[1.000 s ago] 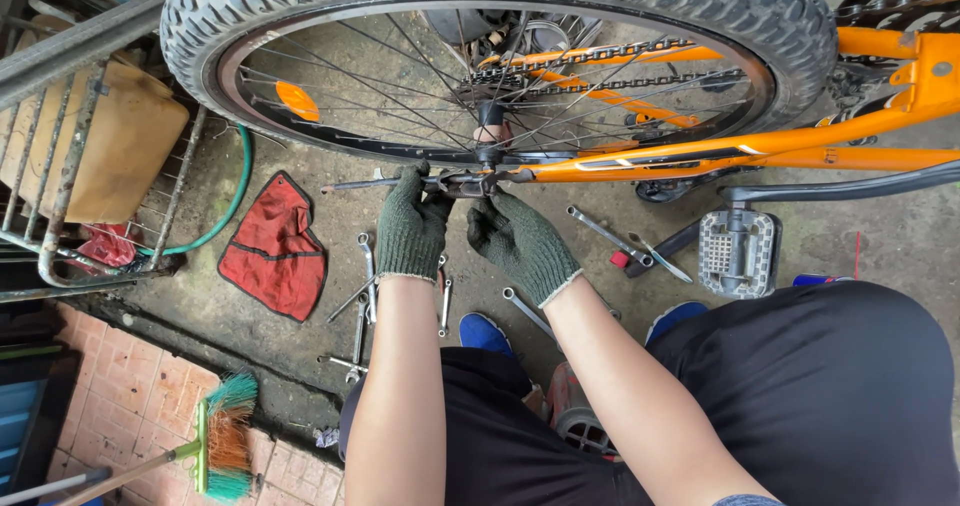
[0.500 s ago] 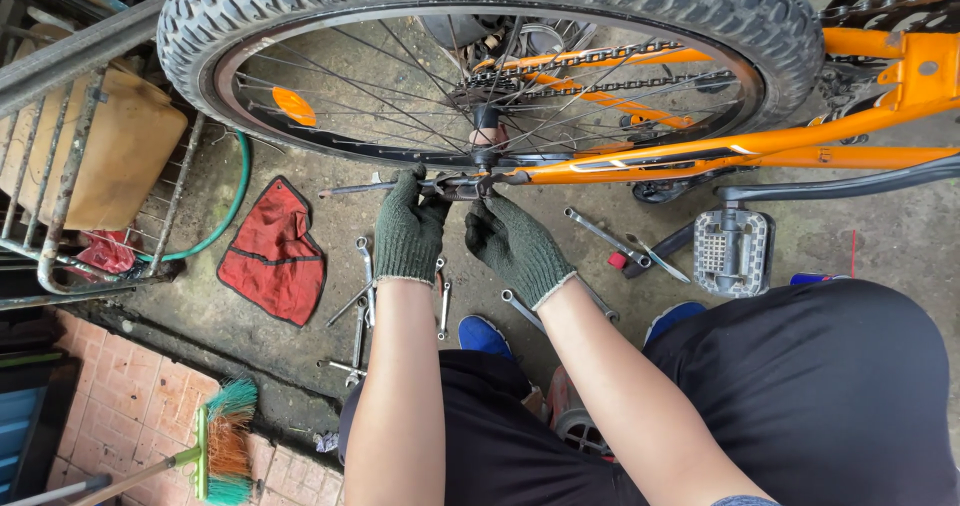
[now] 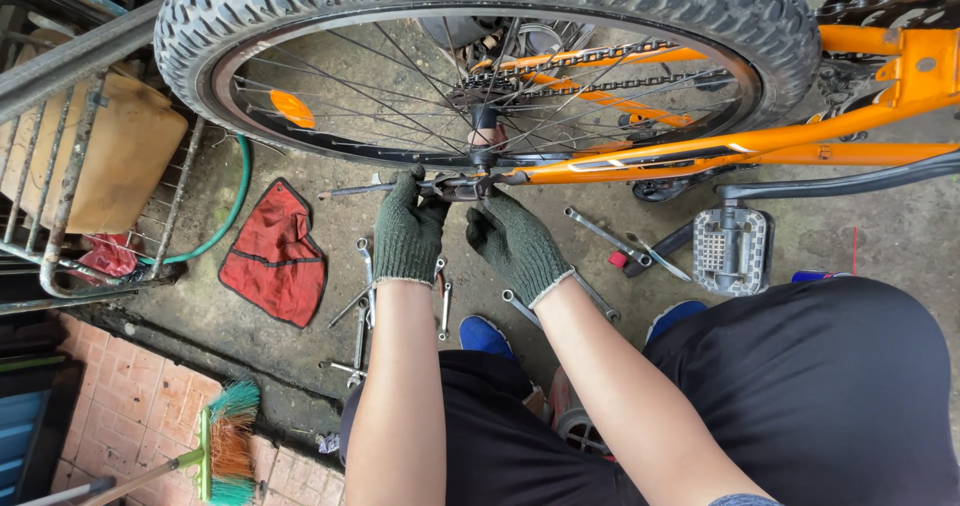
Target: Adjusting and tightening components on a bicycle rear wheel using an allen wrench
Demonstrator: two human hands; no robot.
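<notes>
An upturned orange bicycle frame [image 3: 760, 141] carries a knobby-tyred rear wheel [image 3: 480, 76] with its chain [image 3: 590, 71]. Both hands wear dark green knit gloves. My left hand [image 3: 408, 228] grips a long metal wrench [image 3: 375, 188] that points left from the wheel axle [image 3: 462, 184]. My right hand [image 3: 512, 241] is closed at the axle nut beside the frame's dropout; what its fingers pinch is hidden. A grey pedal [image 3: 730, 249] hangs to the right.
Several wrenches [image 3: 362, 296] lie on the concrete floor beneath the hands, with pliers [image 3: 625, 251] to the right. A red cloth pouch [image 3: 275, 256], a green hose [image 3: 225, 226], a metal rack [image 3: 70, 166] and a broom [image 3: 225, 446] sit left.
The view has dipped slightly; both hands stay at the axle, with the left hand shifting a little on the wrench.
</notes>
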